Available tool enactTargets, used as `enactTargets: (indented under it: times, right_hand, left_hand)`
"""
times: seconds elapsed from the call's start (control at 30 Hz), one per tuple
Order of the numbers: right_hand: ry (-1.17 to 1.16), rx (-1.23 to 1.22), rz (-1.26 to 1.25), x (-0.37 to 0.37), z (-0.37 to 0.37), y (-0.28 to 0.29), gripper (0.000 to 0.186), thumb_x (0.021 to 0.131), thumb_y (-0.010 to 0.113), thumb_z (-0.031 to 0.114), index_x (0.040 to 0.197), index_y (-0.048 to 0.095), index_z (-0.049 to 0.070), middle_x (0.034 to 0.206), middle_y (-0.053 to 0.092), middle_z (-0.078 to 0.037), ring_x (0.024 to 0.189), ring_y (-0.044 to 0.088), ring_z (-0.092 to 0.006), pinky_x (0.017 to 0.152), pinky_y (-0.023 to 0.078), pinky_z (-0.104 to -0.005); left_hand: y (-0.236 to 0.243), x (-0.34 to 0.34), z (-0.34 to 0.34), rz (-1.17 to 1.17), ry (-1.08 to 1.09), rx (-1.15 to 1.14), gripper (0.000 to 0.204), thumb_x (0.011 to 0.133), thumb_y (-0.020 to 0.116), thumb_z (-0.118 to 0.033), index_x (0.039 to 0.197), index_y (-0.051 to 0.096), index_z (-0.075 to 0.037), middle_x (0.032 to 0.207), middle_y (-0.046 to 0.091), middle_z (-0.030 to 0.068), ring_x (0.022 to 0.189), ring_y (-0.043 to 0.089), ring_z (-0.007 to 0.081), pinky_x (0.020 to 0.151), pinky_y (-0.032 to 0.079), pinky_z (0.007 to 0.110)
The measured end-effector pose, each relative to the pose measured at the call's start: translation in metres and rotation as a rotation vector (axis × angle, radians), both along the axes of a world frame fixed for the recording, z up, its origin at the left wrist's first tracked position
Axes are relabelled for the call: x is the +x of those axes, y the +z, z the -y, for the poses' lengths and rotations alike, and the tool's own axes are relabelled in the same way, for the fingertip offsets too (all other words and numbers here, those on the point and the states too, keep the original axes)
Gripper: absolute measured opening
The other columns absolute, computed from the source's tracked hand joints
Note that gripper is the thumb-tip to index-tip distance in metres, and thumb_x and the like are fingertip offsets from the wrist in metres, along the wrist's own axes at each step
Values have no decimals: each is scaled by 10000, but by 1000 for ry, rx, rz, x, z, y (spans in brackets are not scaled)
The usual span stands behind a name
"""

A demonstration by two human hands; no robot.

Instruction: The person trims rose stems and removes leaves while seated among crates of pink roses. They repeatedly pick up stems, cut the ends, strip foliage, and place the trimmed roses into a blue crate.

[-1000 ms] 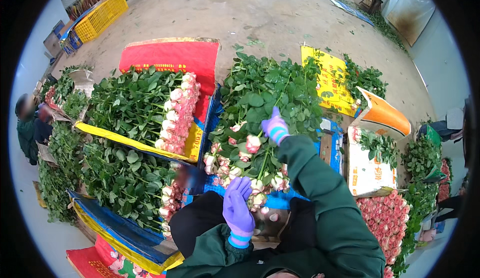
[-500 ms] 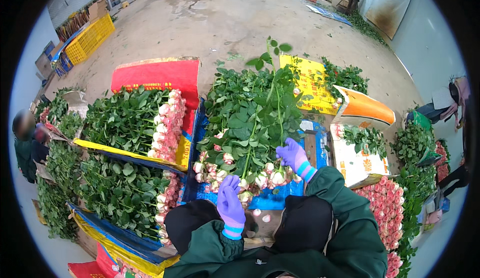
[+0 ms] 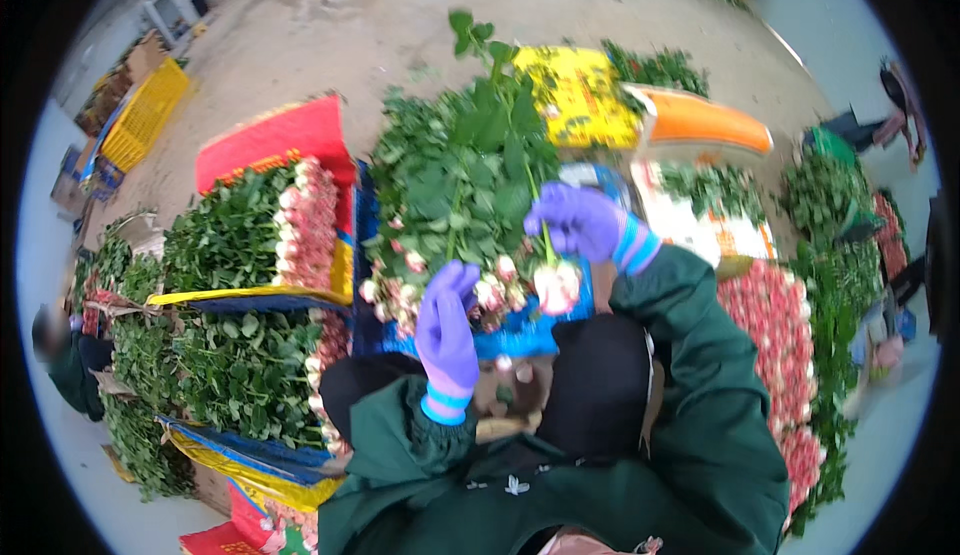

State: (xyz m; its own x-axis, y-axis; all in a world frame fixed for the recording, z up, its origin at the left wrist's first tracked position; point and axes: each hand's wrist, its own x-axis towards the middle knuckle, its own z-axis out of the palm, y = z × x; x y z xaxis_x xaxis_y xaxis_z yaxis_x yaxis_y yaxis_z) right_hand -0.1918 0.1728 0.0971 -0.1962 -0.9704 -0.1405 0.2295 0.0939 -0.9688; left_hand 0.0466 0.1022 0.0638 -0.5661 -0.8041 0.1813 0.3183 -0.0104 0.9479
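Purple gloves with blue-striped cuffs cover both of my hands. My right hand (image 3: 580, 221) is closed round the stem of a pale pink-and-white rose (image 3: 557, 287), just above its bloom, which hangs toward me. The rose's leafy stem runs away from me over a heap of leafy rose stems (image 3: 425, 170). My left hand (image 3: 447, 330) is raised at the near edge of the heap, fingers stretched out close together, with no flower visible in it. Beside its fingertips are several cream-and-pink rose blooms (image 3: 490, 293). The heap lies on a blue crate (image 3: 515, 340).
To the left, bundled roses (image 3: 305, 225) lie between red and yellow-blue sheets. A white-and-orange box (image 3: 700, 125) and pink roses (image 3: 765, 340) are at right. A yellow sheet (image 3: 580, 95) lies beyond the heap. Another person (image 3: 75, 365) is at far left.
My right hand has lifted a rose toward me, its bloom now standing apart below the hand. My left hand stays near the blooms. The whole view has tilted and shifted.
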Motion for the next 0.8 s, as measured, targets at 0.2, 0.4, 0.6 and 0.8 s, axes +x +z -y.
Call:
enactTargets:
  times: [0.2, 0.4, 0.6, 0.8]
  right_hand:
    - [-41, -135, 477, 5, -55, 28, 213, 938, 557, 185, 1008, 627, -4, 929, 679, -59, 634, 578, -62, 585, 495, -181]
    - [-141, -265, 766, 13, -132, 39, 232, 957, 513, 182, 1029, 607, -16, 868, 661, -53, 722, 603, -95, 686, 507, -242]
    - [-414, -391, -321, 41, -201, 61, 550, 652, 574, 329, 1004, 604, -93, 1036, 631, -209, 961, 610, -280, 885, 481, -340]
    - [-435, -479, -242, 34, -235, 54, 567, 713, 503, 384, 1034, 585, -76, 1057, 622, -181, 1007, 585, -265, 937, 436, -335]
  left_hand:
    - [46, -26, -58, -230, -281, -83, 409, 1015, 346, -194, 1324, 404, 68, 1246, 538, 202, 1152, 545, 263, 984, 429, 368]
    - [82, -45, -123, -276, -419, -125, 488, 1017, 347, -296, 1329, 401, 75, 1310, 494, 171, 1151, 541, 239, 982, 427, 347]
    - [107, -69, -166, -286, -647, -28, 473, 1018, 342, -266, 1371, 347, 50, 1304, 499, 184, 1166, 535, 262, 996, 420, 389]
    - [118, -78, -202, -281, -693, -64, 482, 1021, 316, -287, 1373, 343, 42, 1249, 553, 174, 1110, 584, 241, 946, 475, 358]
